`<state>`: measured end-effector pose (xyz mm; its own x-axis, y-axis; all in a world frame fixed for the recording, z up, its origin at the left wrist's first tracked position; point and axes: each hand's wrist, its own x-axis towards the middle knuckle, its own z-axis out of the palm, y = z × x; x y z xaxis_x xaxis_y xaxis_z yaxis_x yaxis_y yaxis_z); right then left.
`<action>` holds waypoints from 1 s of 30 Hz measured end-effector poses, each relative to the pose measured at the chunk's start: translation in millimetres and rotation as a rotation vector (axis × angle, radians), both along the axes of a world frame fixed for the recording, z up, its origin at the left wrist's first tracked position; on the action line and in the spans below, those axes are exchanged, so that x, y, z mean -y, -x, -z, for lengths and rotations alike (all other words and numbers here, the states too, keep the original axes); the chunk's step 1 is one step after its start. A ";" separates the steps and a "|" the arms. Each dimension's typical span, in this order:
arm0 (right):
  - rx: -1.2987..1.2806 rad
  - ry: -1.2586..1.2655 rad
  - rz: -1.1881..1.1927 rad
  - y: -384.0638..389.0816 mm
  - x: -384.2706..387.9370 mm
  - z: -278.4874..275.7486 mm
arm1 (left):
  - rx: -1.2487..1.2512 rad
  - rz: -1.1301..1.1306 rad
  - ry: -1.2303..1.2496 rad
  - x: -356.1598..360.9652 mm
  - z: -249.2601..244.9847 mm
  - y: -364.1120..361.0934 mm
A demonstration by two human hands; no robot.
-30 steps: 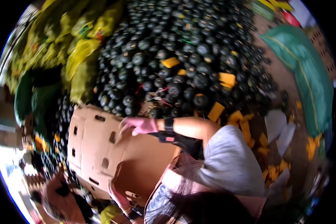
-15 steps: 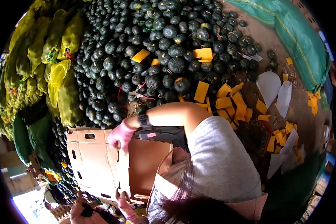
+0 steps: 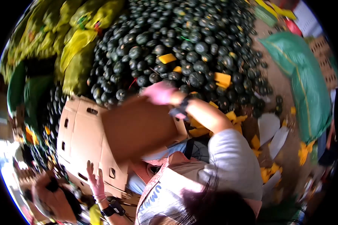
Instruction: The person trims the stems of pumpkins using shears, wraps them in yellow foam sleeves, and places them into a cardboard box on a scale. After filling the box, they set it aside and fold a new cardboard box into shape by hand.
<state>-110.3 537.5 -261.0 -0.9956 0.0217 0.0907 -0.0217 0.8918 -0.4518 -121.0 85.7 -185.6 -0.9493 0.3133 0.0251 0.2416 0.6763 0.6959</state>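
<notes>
A large brown cardboard box (image 3: 80, 129) with hand-hole slots stands in front of me, one wide flap (image 3: 139, 125) raised. My right hand (image 3: 159, 93), in a pink glove with a black wrist band, grips the top edge of that flap. My left hand (image 3: 95, 182), also in a pink glove, lies flat against the box's lower side with its fingers spread. My grey sleeve and an apron fill the lower right.
A big heap of dark green squashes (image 3: 184, 45) lies beyond the box. Yellow mesh sacks (image 3: 75, 45) are stacked at the upper left, and a green sack (image 3: 308, 82) lies at the right. Yellow cards (image 3: 223, 78) and white sheets (image 3: 268, 127) litter the ground. Another person (image 3: 52, 198) is at the lower left.
My right hand has moved up from the box's front panel and lifted the flap by its edge. My left hand has spread flat on the box's side. The view has swung.
</notes>
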 end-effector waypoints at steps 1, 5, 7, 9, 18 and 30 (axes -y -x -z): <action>-0.114 0.526 0.288 -31.1 -48.4 79.9 | -0.023 -0.027 0.100 41.4 41.8 3.8; -0.538 0.800 1.191 -181.4 -108.7 139.6 | -0.182 -0.333 0.681 26.2 66.1 -50.9; 0.037 0.296 1.546 -230.9 -119.5 138.9 | -0.267 -0.480 0.536 33.3 90.2 -56.1; 0.694 0.480 1.696 -280.4 -179.5 179.3 | -0.321 -0.658 0.519 43.8 110.5 -50.6; 0.085 0.370 0.058 96.9 99.5 29.4 | -0.156 -0.971 -0.095 91.6 116.6 -15.3; 0.535 0.173 0.042 144.8 160.2 -57.8 | -0.103 -1.144 0.012 91.8 70.7 4.0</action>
